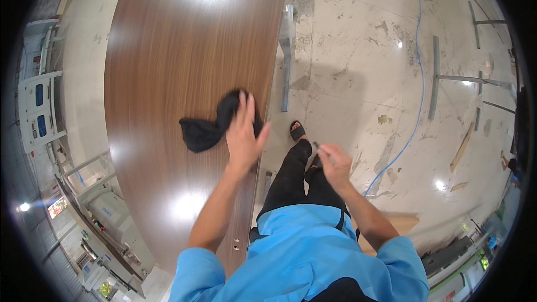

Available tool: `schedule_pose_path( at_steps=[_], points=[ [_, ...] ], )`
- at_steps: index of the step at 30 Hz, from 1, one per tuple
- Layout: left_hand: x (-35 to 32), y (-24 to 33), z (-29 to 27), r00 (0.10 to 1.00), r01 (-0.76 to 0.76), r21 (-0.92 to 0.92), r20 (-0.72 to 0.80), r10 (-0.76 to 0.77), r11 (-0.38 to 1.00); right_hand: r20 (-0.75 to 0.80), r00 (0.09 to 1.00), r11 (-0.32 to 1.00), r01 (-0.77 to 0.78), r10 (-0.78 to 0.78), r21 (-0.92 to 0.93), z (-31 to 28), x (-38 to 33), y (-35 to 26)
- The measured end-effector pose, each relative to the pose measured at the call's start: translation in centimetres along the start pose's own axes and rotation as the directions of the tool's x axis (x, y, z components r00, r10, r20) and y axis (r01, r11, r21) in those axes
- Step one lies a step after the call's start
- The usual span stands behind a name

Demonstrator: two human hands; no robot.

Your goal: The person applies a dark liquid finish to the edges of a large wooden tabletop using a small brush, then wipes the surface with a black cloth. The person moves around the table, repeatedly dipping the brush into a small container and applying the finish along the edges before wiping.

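A crumpled black cloth [202, 133] lies on a long brown wood-grain panel [184, 56], close to its right edge. My left hand [244, 134] rests over the right end of the cloth, its fingers stretched out and slightly blurred, the thumb pointing apart to the right. Off the panel's right side, in front of my legs, my right hand [335, 165] is closed in a pinch. A small dark thing [316, 145] sticks out at its fingertips, too small to name. Two small holes [236, 244] mark the panel's near right corner.
Metal legs [287, 61] show beside the panel's right edge. A blue hose [420, 89] runs across the stained floor [347, 22]. Metal frames [447, 78] stand at the right. A white machine with blue windows [42, 112] is at the far left.
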State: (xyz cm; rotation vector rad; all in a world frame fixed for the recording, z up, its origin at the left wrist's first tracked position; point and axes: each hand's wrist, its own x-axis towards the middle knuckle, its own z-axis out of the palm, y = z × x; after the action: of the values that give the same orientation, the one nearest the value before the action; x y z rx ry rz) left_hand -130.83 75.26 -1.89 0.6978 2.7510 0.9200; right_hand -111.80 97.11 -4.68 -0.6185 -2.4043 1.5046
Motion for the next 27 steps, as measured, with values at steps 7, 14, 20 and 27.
schedule_pose_path(
  at_steps=[7, 14, 20, 27],
  points=[
    [23.4, -0.8, 1.7, 0.962, -0.120, 0.274, -0.206, 0.180, 0.954, -0.136, 0.991, 1.000, -0.013, 0.016, 0.019, -1.6, 13.9, -0.1],
    [31.2, -5.8, -1.1, 0.935, 0.067, 0.380, -0.345, 0.075, 0.922, -0.360, 0.862, 0.931, 0.361, -0.358, -0.062, 6.3, 38.6, -2.8],
    [31.1, -5.7, -1.6, 0.946, 0.107, 0.376, -0.323, 0.022, 0.921, -0.437, 0.773, 0.879, 0.467, -0.460, -0.098, 9.2, 51.7, -3.1],
    [30.8, -5.6, -2.0, 0.940, 0.061, 0.381, -0.334, 0.076, 0.923, -0.210, 0.717, 0.746, 0.652, -0.664, -0.134, 9.7, 40.2, -0.9]
  ],
)
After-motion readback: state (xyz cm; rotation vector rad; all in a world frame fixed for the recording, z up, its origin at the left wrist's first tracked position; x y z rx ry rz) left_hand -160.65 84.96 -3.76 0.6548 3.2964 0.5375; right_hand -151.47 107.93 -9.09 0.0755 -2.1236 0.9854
